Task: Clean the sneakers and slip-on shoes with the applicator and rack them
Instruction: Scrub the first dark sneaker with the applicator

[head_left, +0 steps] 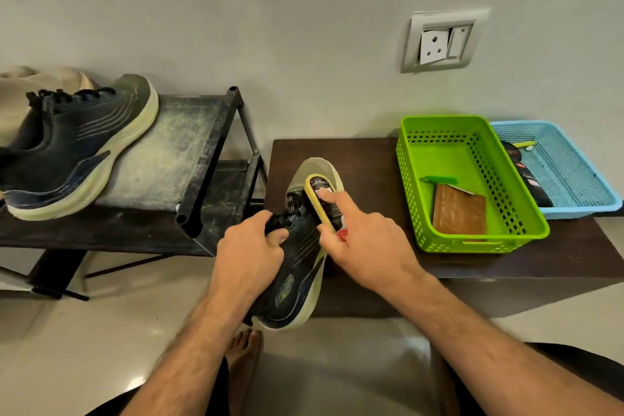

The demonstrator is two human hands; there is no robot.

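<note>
Left hand: my left hand [248, 252], fingers curled round the laces, grips the dark sneaker [297, 267]
Sneaker: toe on the dark bench [337, 152], heel hanging off its near edge
Right hand: my right hand [364, 240] grasps the yellow applicator [320, 201], forefinger stretched along its top, pressing it on the sneaker's toe side
Second sneaker: left of the bench, on the black rack [216, 152]
Green basket: on the bench, right of the sneaker [472, 132], brown pad inside
</note>
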